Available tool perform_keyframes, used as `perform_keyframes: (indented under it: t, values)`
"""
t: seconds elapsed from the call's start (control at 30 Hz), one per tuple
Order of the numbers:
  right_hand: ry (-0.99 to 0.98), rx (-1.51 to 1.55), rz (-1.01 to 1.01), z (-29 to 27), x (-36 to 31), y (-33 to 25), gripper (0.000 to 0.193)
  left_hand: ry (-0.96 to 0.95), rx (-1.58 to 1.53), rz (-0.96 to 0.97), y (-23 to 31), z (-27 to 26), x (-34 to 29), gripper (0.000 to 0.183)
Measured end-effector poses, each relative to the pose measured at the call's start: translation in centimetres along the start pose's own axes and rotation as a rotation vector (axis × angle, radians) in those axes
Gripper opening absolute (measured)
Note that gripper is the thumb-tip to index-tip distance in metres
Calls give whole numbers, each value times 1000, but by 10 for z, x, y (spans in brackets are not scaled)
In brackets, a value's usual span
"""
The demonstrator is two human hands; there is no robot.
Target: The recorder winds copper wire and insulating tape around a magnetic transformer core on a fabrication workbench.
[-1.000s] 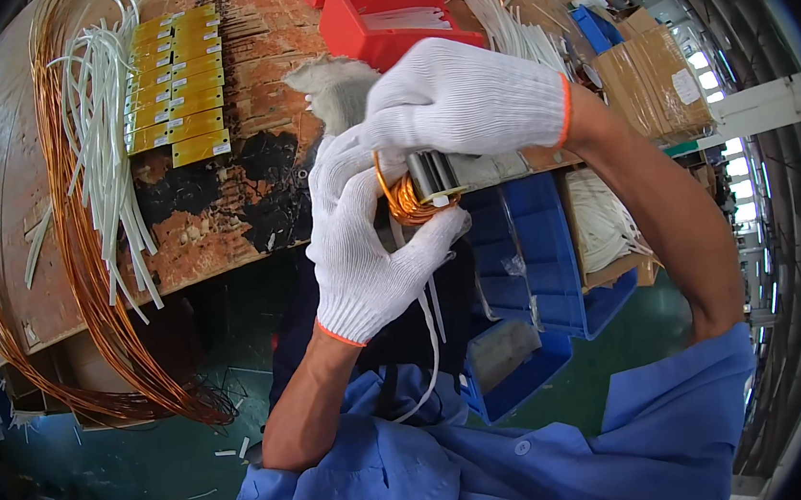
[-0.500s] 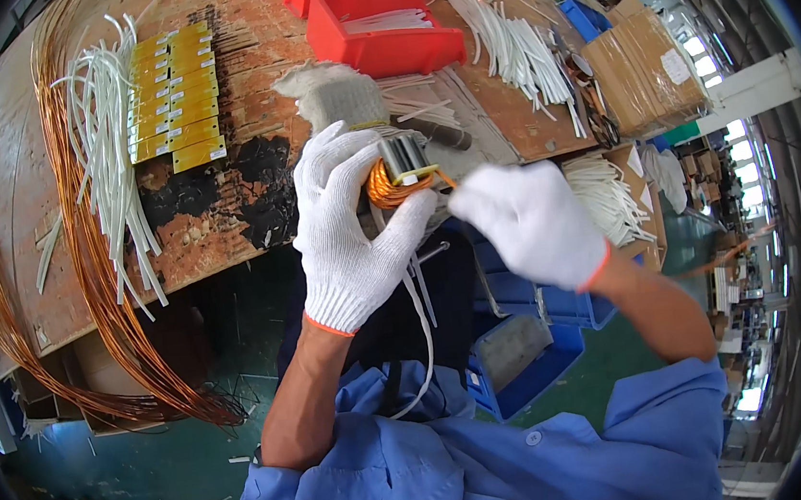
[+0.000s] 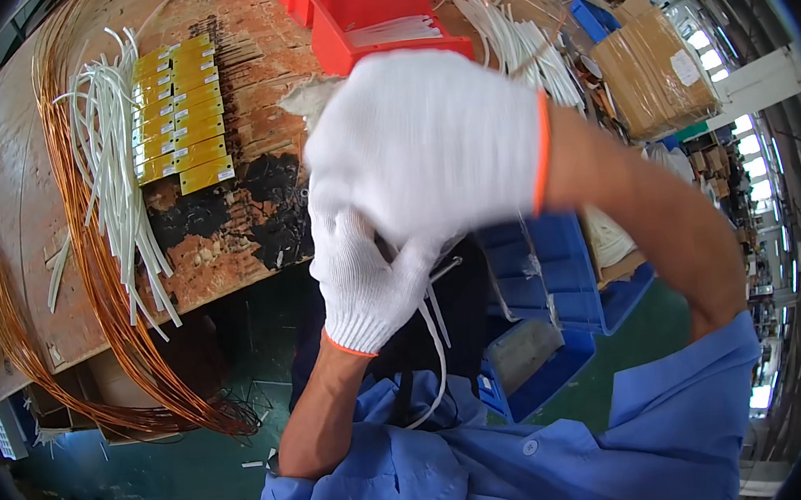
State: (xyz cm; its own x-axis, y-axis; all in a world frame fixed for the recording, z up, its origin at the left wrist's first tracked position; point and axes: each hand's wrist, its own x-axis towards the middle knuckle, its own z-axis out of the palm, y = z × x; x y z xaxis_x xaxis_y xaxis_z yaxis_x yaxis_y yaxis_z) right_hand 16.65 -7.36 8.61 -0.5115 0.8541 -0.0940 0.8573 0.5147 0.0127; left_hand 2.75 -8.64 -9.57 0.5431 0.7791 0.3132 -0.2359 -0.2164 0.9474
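Note:
My left hand (image 3: 360, 283), in a white knit glove with an orange cuff, is closed round a copper wire coil on a grey core. The coil is hidden now; half a second earlier it showed between thumb and fingers. Across the top of it lies my right hand (image 3: 438, 140), gloved alike, blurred and curled like a fist. The copper wire that ran from the coil to this hand is out of sight behind it. A white cord (image 3: 442, 362) hangs below my left hand toward my lap.
Yellow labelled strips (image 3: 180, 112), white sleeves (image 3: 111, 152) and long copper wires (image 3: 77, 199) lie on the worn wooden table (image 3: 257, 114), at left. Behind my hands stands a red bin (image 3: 327, 40). Blue bins (image 3: 566, 369) are below right; a cardboard box (image 3: 648, 67) stands far right.
My right hand has swung left and up, from the right side of the coil to over my left hand, covering the coil. My left hand has shifted slightly right and down.

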Motion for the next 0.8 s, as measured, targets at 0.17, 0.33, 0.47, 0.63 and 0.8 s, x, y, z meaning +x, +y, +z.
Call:
perform_keyframes:
  t: [0.17,0.33,0.47,0.63,0.8]
  values:
    - [-191,689,418,22,-27,55,24,10,292,413,2,-8,20,64]
    - [24,953,589,45,-69,32,25,-5,290,396,7,-10,20,56]
    - [343,688,586,61,-100,-20,22,-16,327,401,8,-7,19,65]
    - [392,161,666,61,-107,-89,20,-67,324,293,12,-8,21,61]
    - [744,400,719,96,-114,-157,23,-74,316,201,24,-15,20,55]
